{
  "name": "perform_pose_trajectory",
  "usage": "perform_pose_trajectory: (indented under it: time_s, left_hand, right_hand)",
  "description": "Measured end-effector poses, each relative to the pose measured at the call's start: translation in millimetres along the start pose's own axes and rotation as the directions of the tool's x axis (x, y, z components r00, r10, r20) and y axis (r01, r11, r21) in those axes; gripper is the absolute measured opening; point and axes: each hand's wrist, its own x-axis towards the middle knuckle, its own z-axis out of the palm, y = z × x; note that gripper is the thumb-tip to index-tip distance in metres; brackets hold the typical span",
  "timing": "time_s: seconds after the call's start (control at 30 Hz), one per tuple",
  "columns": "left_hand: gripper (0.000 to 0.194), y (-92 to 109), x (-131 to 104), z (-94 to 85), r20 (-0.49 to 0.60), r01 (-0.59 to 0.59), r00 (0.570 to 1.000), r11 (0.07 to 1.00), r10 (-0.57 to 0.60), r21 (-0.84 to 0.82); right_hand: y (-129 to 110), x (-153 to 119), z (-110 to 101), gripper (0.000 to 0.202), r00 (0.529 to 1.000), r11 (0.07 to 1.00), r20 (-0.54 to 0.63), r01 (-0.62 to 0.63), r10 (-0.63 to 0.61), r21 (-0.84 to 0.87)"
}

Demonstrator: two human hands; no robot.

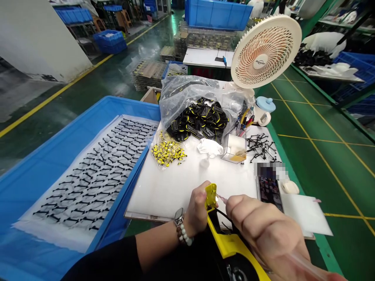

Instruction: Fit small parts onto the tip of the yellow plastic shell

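Note:
My left hand [197, 210] grips the upper end of a yellow and black plastic part [222, 234] near the front edge of the white work board [175, 183]. A watch and a bead bracelet sit on that wrist. My right hand [260, 226] pinches a thin pink-tipped stick [222, 199] whose tip touches the yellow top of the part. A clear tube-like handle runs back from under this hand toward the lower right.
A blue tray [43, 168] at the left holds a sheet with rows of small black clips. Behind the board lie a plastic bag of black-yellow parts [202, 117], a small bag of yellow pieces [166, 152], a clear dish [234, 150], loose black clips [260, 146], a fan [263, 52] and a phone [269, 189].

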Motion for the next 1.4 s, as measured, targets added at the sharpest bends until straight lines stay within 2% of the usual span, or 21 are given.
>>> perform_pose_trajectory:
  time_s: [0.1,0.23,0.3,0.4,0.5,0.6,0.67,0.83,0.9,1.03,1.17,1.4]
  left_hand:
    - [0.055,0.4,0.0,0.6,-0.001,0.006,1.000,1.000,-0.006,0.005]
    - [0.054,-0.8,0.2,0.4,0.005,0.002,1.000,1.000,-0.002,0.005]
    - [0.054,-1.7,0.0,0.0,0.014,-0.005,1.000,1.000,0.005,0.001]
    - [0.053,-3.0,-0.7,-0.5,0.032,-0.013,0.999,1.000,0.013,-0.008]
    - [0.052,-4.2,-1.5,-0.8,0.041,-0.018,0.999,1.000,0.019,-0.014]
    - [0.053,-5.6,-2.1,-1.1,0.040,-0.022,0.999,1.000,0.023,-0.015]
    - [0.053,-6.3,-2.3,-1.3,0.039,-0.023,0.999,1.000,0.023,-0.011]
    - [0.052,-5.6,-2.1,-1.6,0.044,-0.031,0.999,1.000,0.030,0.006]
    - [0.052,-4.8,-1.8,-1.7,0.054,-0.027,0.998,1.000,0.027,0.013]
    - [0.053,-4.2,-1.0,-1.8,0.065,-0.027,0.998,0.999,0.025,0.020]
    - [0.053,-4.8,-0.7,-2.0,0.071,-0.031,0.997,0.999,0.030,0.021]
    - [0.051,-6.1,-1.6,-2.1,0.064,-0.031,0.997,0.999,0.030,0.009]
  right_hand:
    - [-0.1,4.9,3.4,0.063,0.996,0.997,-0.035,0.079,-0.079,0.008]
    - [-0.9,11.6,7.9,0.058,0.997,0.996,-0.077,0.025,-0.019,0.080]
    - [-1.1,11.8,7.9,0.057,0.999,0.992,-0.043,0.036,-0.030,0.125]
    - [-1.1,10.0,5.0,0.056,0.999,0.995,-0.043,0.023,-0.018,0.098]
    - [0.1,10.2,1.0,0.056,0.995,0.993,-0.027,0.093,-0.091,0.075]
    - [0.9,12.4,-1.5,0.057,0.986,0.985,0.044,0.158,-0.162,0.071]
    - [0.0,13.2,-1.5,0.057,0.990,0.988,0.054,0.128,-0.133,0.081]
    - [-1.1,11.5,1.1,0.050,0.998,0.987,-0.010,-0.055,0.057,0.152]
    - [1.0,11.4,1.6,0.049,0.997,0.976,0.006,-0.080,0.081,0.201]
    - [4.9,13.4,2.3,0.050,0.996,0.957,0.039,-0.084,0.077,0.279]
    - [3.8,16.1,4.3,0.049,0.997,0.963,0.002,-0.079,0.081,0.259]
    - [0.8,18.8,5.4,0.050,0.998,0.958,0.021,-0.069,0.066,0.279]
